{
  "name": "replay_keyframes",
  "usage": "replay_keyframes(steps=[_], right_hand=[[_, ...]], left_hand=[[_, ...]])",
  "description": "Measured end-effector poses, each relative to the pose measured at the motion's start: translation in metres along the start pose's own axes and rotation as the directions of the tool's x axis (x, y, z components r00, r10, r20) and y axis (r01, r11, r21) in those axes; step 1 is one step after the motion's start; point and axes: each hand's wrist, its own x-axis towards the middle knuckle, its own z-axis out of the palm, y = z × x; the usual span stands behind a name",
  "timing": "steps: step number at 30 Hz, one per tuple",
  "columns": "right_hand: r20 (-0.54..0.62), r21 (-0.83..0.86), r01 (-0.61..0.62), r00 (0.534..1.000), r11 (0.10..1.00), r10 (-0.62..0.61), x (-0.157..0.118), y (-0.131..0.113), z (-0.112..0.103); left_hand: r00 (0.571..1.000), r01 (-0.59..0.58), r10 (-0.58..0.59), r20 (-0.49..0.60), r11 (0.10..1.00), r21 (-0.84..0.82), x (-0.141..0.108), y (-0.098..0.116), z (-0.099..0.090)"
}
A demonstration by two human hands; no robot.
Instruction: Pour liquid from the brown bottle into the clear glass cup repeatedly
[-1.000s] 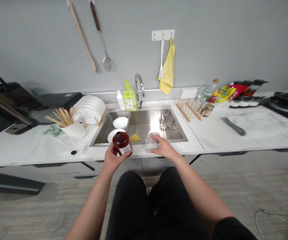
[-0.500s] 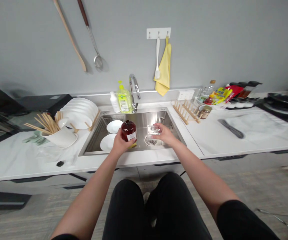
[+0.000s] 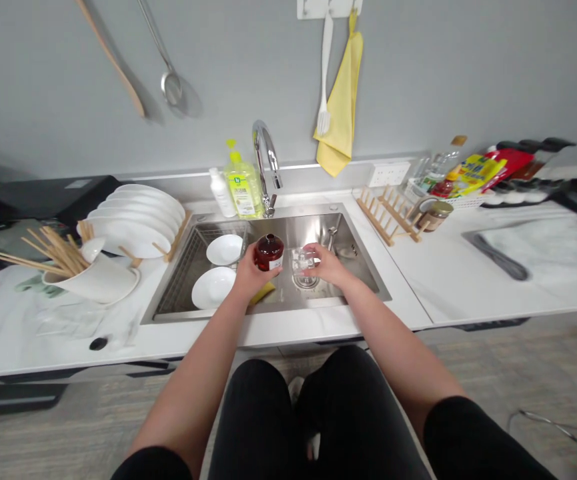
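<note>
My left hand (image 3: 252,273) is closed around a dark red bottle (image 3: 269,252) with a white label and an uncapped, narrow neck, held above the sink (image 3: 288,297). In my right hand (image 3: 329,265) is a small clear glass (image 3: 302,261), gripped between thumb and fingers just to the right of the bottle. The two do not touch. Below the glass shows the round drain (image 3: 306,280). Under my left hand, part of a yellow sponge or cloth (image 3: 262,293) shows in the sink.
Two white bowls (image 3: 213,288) stand in the sink's left side. The faucet (image 3: 267,160) rises behind, beside a green soap bottle (image 3: 243,187). A rack of white plates (image 3: 133,220) and a chopstick holder (image 3: 98,280) stand left; a wooden rack (image 3: 388,217) stands right.
The camera has moved nearer and tilted down. The red bottle tips slightly toward the glass. Both hands keep their hold.
</note>
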Motion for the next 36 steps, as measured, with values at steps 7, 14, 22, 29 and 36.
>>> replay_keyframes(steps=[7,14,22,29,36], right_hand=[[-0.011,-0.019,0.011,1.000,1.000,-0.012,0.005,0.000,0.001],[-0.027,-0.013,-0.010,1.000,1.000,0.010,0.010,0.004,-0.004],[0.054,-0.080,0.054,0.997,0.995,-0.050,0.005,0.004,-0.002],[0.003,-0.113,0.045,0.999,0.993,-0.045,0.008,0.010,-0.004],[0.000,-0.175,0.074,0.997,0.982,-0.075,0.009,0.018,-0.007]], left_hand=[[0.997,-0.050,0.044,0.058,0.994,0.098,0.004,-0.003,0.001],[0.991,-0.113,0.098,0.089,0.977,0.181,0.002,0.000,0.000],[0.986,-0.128,0.099,0.133,0.965,0.228,-0.002,0.005,0.002],[0.979,-0.171,0.129,0.158,0.941,0.292,-0.001,-0.002,0.003],[0.974,-0.205,0.158,0.165,0.922,0.328,0.001,-0.008,0.004]])
